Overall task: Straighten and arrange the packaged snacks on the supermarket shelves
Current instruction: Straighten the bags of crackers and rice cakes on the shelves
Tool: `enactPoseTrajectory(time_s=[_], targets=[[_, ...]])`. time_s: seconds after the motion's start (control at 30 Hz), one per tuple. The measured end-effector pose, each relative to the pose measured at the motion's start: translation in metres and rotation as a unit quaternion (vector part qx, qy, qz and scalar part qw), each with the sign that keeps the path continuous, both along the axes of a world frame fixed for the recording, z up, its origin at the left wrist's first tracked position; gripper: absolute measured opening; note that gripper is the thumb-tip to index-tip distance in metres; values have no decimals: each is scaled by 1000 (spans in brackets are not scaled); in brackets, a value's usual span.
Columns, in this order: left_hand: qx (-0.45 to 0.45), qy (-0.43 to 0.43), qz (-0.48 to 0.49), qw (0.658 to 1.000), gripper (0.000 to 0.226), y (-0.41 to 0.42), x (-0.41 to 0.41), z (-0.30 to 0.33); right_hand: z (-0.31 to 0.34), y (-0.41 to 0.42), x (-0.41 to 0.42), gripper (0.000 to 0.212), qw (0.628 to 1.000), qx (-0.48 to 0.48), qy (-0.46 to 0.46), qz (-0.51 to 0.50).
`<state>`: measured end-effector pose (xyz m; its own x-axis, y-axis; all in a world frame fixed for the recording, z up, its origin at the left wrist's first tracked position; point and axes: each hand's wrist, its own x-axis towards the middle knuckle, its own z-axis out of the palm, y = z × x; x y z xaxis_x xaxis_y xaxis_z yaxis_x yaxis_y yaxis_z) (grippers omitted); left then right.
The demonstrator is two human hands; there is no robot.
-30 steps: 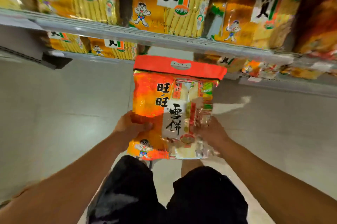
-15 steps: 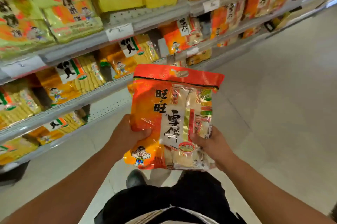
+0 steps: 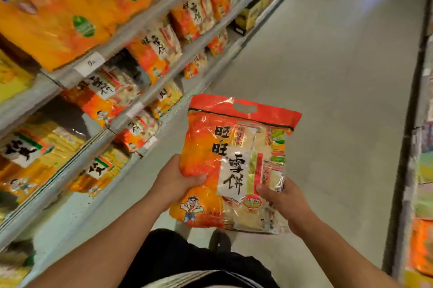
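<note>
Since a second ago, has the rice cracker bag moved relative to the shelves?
Yes. The rice cracker bag, gripped by the left hand and right hand, now sits right of the shelves, over the aisle floor, instead of facing them.

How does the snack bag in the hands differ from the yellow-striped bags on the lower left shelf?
The held bag is red-orange with a clear window; the shelf bags look yellow and orange. Left hand and right hand grip the held bag above the aisle; the shelf bags rest on racks. Both show a cartoon boy.
</note>
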<state>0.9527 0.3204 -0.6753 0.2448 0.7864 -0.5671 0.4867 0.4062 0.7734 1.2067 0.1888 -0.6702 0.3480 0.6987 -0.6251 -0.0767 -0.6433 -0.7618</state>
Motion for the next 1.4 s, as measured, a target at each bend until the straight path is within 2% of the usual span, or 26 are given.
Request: enactPoseTrajectory(time_s=[0.13,0.37,0.47,0.73,0.83,1.03,1.2,1.4], targets=[[1,11,-14,1000,90,35,51,-3,-5,33,49,29,1000,-9,-2,-12],[-8,38,-2,999,93,124,122,-37,-31,134,118,31,999,-43,10,-24],[-18,42,11,999,84,169,160,-54,-43,182,151,29,997,-70,3,-33],[-44,65,66,995,74,255,208,-54,-42,316,216,34,997,-64,20,28],[-56,76,120,988,72,278,210,-60,-56,375,225,42,992,-81,23,98],[-107,145,242,954,71,311,226,-114,-130,489,236,52,957,-129,-10,261],[-146,160,342,914,68,332,254,-195,-211,550,245,28,936,-154,-28,316],[-144,144,382,901,61,356,247,-320,-327,588,231,32,924,-143,-40,351]])
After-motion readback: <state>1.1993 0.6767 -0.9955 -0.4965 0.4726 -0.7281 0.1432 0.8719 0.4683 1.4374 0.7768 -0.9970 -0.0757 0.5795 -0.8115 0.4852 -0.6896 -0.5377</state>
